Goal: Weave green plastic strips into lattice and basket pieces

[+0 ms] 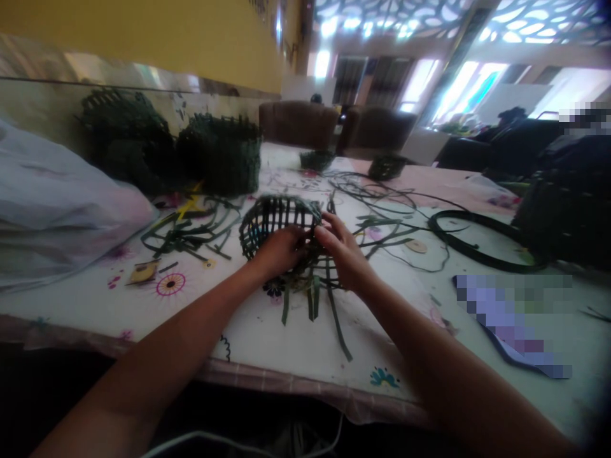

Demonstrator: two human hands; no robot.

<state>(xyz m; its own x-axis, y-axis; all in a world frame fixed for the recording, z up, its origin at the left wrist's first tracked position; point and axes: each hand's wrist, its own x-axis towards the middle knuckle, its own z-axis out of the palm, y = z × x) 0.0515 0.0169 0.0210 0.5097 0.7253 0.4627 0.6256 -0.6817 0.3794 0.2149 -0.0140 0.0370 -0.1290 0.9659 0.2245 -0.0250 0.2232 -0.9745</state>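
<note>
Woven green-strip basket [273, 219] lies at 12 o'clock from the left hand [281, 249], which grips it; right hand [344, 249] clasps its 3 o'clock edge.

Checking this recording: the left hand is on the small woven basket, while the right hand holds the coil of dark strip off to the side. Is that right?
Not quite. The head view shows the right hand on the small woven basket, not holding the coil of dark strip, which lies apart from it on the table. The left hand is on the basket, as you said.
</note>
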